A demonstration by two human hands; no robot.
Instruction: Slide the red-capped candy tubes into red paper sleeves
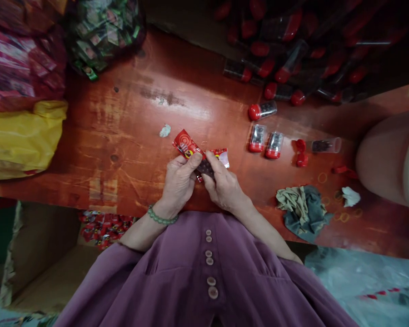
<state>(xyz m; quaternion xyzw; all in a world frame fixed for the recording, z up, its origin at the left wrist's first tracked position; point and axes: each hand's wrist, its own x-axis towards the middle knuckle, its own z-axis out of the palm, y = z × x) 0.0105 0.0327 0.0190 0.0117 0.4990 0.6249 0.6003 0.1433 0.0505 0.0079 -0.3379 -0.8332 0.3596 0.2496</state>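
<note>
My left hand (pixel 180 181), with a green bead bracelet at the wrist, has its thumb pressed on a red printed packet (pixel 184 140). My right hand (pixel 225 185) grips a small clear container with dark round pieces (pixel 205 167), which meets the packet's near end between my hands. The fingers hide how far one sits inside the other. Another red wrapper (pixel 221 154) with a pale patch lies just past my right fingers. To the right on the table are two red-capped containers, one nearer (pixel 258 138) and one beside it (pixel 274 145).
A pile of red-capped containers (pixel 289 59) fills the back right. An uncapped container (pixel 325 145), crumpled cloths (pixel 305 209) and a large pale tub (pixel 381 154) are on the right. Bags of wrapped goods (pixel 105 36) stand back left; a cardboard box (pixel 44 254) sits below the table edge.
</note>
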